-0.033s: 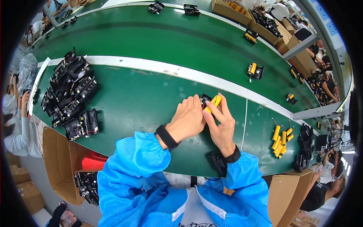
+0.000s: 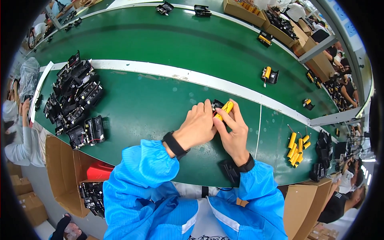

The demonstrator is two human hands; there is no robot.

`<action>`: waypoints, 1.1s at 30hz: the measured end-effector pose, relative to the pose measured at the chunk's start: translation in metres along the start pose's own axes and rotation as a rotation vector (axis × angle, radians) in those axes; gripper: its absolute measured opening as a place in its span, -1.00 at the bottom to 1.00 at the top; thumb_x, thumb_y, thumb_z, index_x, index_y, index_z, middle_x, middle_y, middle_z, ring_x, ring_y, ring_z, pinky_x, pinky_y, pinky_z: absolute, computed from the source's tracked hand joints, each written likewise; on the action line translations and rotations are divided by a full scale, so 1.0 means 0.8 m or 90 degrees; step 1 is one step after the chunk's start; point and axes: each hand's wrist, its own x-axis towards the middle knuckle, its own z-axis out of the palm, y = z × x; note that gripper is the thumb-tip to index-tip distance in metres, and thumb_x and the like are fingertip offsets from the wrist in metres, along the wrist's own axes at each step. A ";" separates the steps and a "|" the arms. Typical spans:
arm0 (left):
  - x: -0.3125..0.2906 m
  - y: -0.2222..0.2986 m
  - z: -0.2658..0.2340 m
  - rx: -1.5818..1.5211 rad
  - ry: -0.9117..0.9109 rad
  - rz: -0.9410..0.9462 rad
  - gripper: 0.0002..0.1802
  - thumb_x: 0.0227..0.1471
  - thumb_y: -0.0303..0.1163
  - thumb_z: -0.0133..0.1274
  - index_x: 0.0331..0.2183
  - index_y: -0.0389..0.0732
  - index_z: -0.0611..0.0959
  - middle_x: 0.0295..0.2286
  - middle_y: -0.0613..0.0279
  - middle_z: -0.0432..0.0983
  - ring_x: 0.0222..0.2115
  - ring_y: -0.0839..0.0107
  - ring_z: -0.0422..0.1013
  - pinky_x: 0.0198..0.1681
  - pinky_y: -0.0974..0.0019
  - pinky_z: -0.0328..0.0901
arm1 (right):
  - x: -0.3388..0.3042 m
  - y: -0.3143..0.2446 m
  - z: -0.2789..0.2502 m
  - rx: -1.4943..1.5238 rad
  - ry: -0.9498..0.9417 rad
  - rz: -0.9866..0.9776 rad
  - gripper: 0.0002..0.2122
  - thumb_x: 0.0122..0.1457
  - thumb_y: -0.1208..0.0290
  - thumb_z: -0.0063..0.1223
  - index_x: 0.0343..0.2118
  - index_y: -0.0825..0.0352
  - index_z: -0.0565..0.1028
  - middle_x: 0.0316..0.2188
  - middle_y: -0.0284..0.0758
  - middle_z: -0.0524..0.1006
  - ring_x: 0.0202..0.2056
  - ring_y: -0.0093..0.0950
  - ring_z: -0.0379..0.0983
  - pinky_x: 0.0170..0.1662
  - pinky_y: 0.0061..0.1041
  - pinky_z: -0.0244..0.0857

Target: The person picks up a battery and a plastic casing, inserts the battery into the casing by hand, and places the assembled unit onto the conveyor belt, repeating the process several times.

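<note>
My right hand (image 2: pixel 235 135) grips a yellow cylindrical battery (image 2: pixel 227 108) between thumb and fingers, tilted over the middle of the green bench. Just left of it, my left hand (image 2: pixel 196 127) is closed on a small black plastic housing (image 2: pixel 217 104). The battery is right up against the housing; the fingers hide most of the housing and whether the two are joined. A short stretch of red wire shows between them. Beside my right wrist a black plastic part (image 2: pixel 229 170) lies near the bench's front edge.
Black housings with circuit boards (image 2: pixel 76 94) are heaped on the left. Several yellow batteries (image 2: pixel 295 152) lie at the right, near black covers (image 2: pixel 323 150). Beyond a white rail (image 2: pixel 176 74), housings with batteries (image 2: pixel 270 75) sit on the green belt. Cardboard boxes (image 2: pixel 64 176) flank me.
Both hands stay at the same spot with the battery and the housing; only a very slight shift of the fingers and left wrist shows.
</note>
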 end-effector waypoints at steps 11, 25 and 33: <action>-0.018 -0.003 -0.049 -0.152 -0.062 0.070 -0.46 -0.16 -0.72 0.12 -0.06 -0.21 0.47 -0.10 0.05 0.39 -0.37 0.02 0.48 -0.33 0.19 0.44 | 0.010 -0.027 -0.004 -0.151 -0.060 0.037 -0.72 -0.08 0.45 0.33 -0.23 0.27 0.62 0.07 -0.04 0.34 -0.09 -0.14 0.39 -0.04 -0.29 0.31; -0.011 0.004 -0.064 0.118 -0.056 0.211 -0.57 -0.14 -0.70 0.07 -0.12 -0.29 0.52 -0.11 -0.01 0.43 -0.32 -0.03 0.48 -0.30 0.11 0.44 | 0.006 -0.009 -0.002 -0.133 -0.019 -0.054 -0.62 -0.15 0.45 0.38 -0.20 0.36 0.57 0.09 0.08 0.30 0.00 -0.03 0.29 -0.01 -0.24 0.33; 0.009 -0.004 -0.082 -0.093 -0.137 0.111 -0.47 -0.12 -0.61 0.08 -0.01 -0.35 0.49 -0.20 -0.01 0.52 -0.46 0.16 0.47 -0.41 0.23 0.37 | 0.012 -0.025 0.001 -0.179 -0.030 -0.038 -0.62 -0.11 0.44 0.36 -0.19 0.43 0.52 0.07 0.07 0.28 -0.02 -0.03 0.27 -0.05 -0.23 0.34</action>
